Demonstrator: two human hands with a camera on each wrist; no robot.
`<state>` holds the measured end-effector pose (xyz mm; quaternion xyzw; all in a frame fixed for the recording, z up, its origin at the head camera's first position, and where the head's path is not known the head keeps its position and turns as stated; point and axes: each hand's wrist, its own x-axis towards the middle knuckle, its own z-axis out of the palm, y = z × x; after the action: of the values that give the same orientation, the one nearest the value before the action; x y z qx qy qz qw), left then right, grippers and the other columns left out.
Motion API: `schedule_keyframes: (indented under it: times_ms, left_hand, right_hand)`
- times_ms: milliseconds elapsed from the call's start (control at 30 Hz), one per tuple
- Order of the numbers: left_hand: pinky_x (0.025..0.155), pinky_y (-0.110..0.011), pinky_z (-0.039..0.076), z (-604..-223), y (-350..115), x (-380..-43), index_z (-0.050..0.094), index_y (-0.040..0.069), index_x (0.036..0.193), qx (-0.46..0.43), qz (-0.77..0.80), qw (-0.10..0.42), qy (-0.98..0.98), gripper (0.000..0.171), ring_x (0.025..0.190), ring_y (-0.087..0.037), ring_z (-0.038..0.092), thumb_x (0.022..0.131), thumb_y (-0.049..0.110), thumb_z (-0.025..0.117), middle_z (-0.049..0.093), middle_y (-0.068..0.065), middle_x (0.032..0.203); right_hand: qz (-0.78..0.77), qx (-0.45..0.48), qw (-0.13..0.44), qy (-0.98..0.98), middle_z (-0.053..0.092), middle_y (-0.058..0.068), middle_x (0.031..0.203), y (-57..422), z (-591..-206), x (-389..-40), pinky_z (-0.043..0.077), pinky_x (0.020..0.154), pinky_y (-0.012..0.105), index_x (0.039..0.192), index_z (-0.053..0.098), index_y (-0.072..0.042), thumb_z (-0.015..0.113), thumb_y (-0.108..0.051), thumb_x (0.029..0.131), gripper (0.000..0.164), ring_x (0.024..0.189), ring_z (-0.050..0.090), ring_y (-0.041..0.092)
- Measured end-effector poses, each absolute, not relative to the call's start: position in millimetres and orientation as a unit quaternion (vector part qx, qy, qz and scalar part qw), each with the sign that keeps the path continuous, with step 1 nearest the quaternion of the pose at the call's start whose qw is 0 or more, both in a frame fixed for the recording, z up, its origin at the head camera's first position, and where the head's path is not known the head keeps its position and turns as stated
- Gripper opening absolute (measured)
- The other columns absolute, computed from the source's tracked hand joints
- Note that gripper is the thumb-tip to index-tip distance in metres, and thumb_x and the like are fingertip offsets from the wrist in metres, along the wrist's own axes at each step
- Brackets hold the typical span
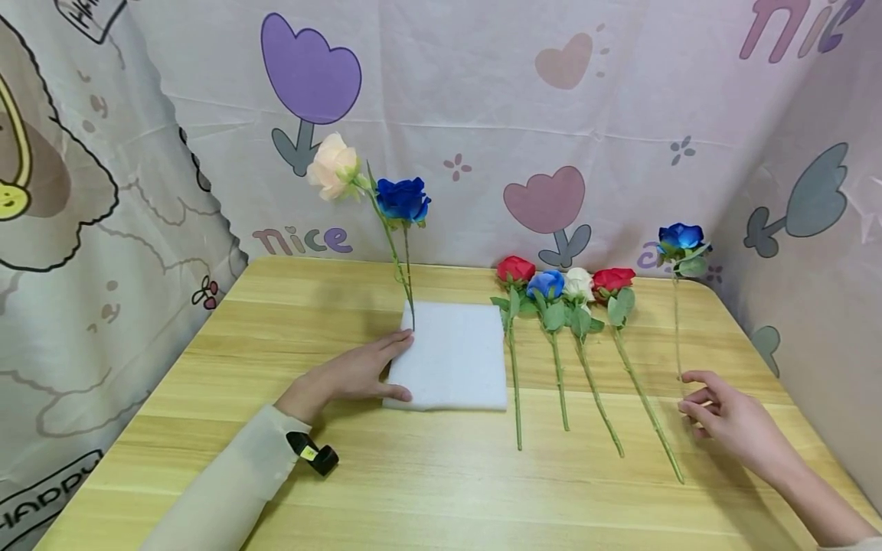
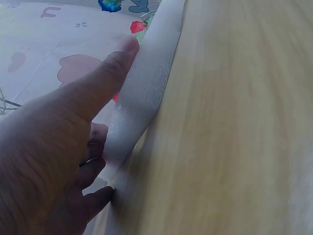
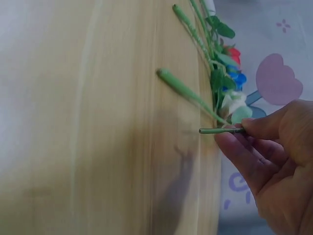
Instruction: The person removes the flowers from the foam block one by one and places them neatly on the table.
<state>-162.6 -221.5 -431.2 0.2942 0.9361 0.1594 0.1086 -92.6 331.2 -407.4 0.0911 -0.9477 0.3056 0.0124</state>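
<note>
My left hand (image 1: 368,367) rests against the left side of a white foam block (image 1: 455,360), thumb and fingers spread along its edge. In the left wrist view the thumb (image 2: 105,73) lies straight over the foam's side. Two artificial roses stand upright at the foam's back left, one cream (image 1: 334,168) and one dark blue (image 1: 403,200). At the right, my right hand (image 1: 733,421) pinches the lower stem of another blue rose (image 1: 682,237) between thumb and fingers, holding it upright. The stem's cut end (image 3: 208,130) sticks out below the fingertips in the right wrist view.
Right of the foam, a red rose (image 1: 515,269), a blue rose (image 1: 547,284), a white rose (image 1: 579,284) and another red rose (image 1: 613,280) lie side by side on the wooden table (image 1: 413,482). A printed cloth (image 1: 441,92) hangs behind.
</note>
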Motion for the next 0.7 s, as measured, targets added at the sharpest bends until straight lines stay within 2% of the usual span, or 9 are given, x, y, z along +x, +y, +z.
schedule_keyframes:
  times_ms: [400,700]
  left_hand:
    - [0.116,-0.042,0.022,-431,-221,-162,0.017,0.008,0.157,0.29,0.157,0.11,0.937,0.113,0.148,-0.025,0.014,0.077,0.078,0.054,0.01,-0.005,0.164]
    - [0.116,-0.041,0.022,-429,-220,-161,0.016,0.008,0.157,0.295,0.157,0.114,0.936,0.112,0.148,-0.025,0.014,0.078,0.077,0.055,0.01,-0.006,0.163]
  right_hand:
    - [0.261,0.077,-0.023,-0.962,0.067,0.005,0.084,349,-412,-89,0.048,0.052,0.025,0.127,0.047,0.007,0.062,-0.003,0.095,0.037,0.058,0.058,0.008]
    - [0.253,0.074,-0.067,-0.962,0.063,0.002,0.079,356,-414,-93,0.046,0.05,0.026,0.126,0.048,0.007,0.061,0.002,0.092,0.037,0.054,0.055,0.011]
